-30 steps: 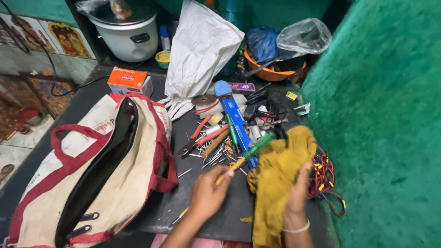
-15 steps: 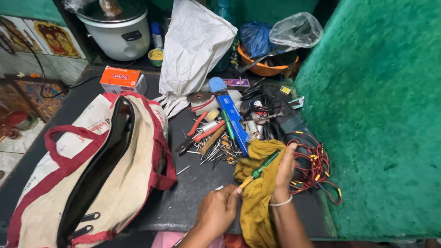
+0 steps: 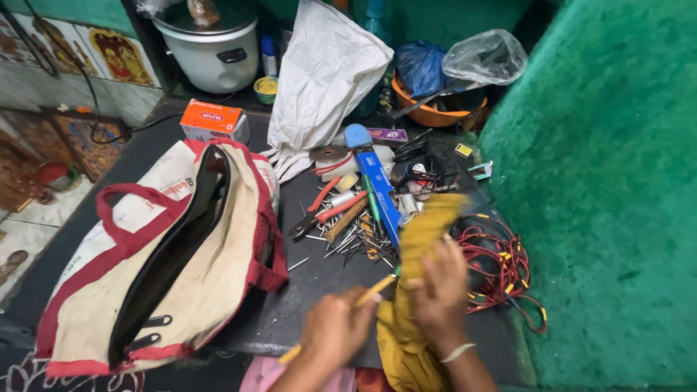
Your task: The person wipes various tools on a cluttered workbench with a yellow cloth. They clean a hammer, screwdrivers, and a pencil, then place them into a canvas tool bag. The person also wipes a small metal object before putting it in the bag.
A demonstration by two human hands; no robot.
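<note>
Left hand: the left hand (image 3: 335, 332) sits near and centre, fingers curled in a closed grip around a thin yellow-handled tool (image 3: 363, 296), probably a screwdriver; motion blur hides the exact finger placement.
Right hand: the right hand (image 3: 438, 289) is pressed into the mustard-yellow cloth (image 3: 414, 319), fingers bunched on the fabric; a pale bangle circles the wrist.
Where the tool is: near centre of the dark surface (image 3: 319, 279), lying slantwise from the left hand up toward the cloth, its far end meeting the fabric.
Where the cloth is: draped from beside the heap of tools down over the near edge, just left of the red wires (image 3: 501, 265).
How the tool should handle: light, stiff and slim; the smooth plastic handle looks likely to roll in the fingers, so the best hold is around the handle, not the metal shaft.
How the cloth should handle: soft, limp, light; it will fold and sag, so a gathered fistful holds it better than a corner.
Tool heap: red-handled pliers (image 3: 319, 210), a blue flat bar (image 3: 381, 190), loose nails and screwdrivers; hard metal, mixed sizes, tangled together.
Bag: a cream canvas tote with maroon straps (image 3: 174, 254) lies open at left, floppy and coarse.
Far side: a white rice cooker (image 3: 214, 47), an orange carton (image 3: 212, 120), a white woven sack (image 3: 323, 72), an orange bowl (image 3: 435, 112) under clear plastic.
Right: a rough green-painted wall (image 3: 617, 189).
</note>
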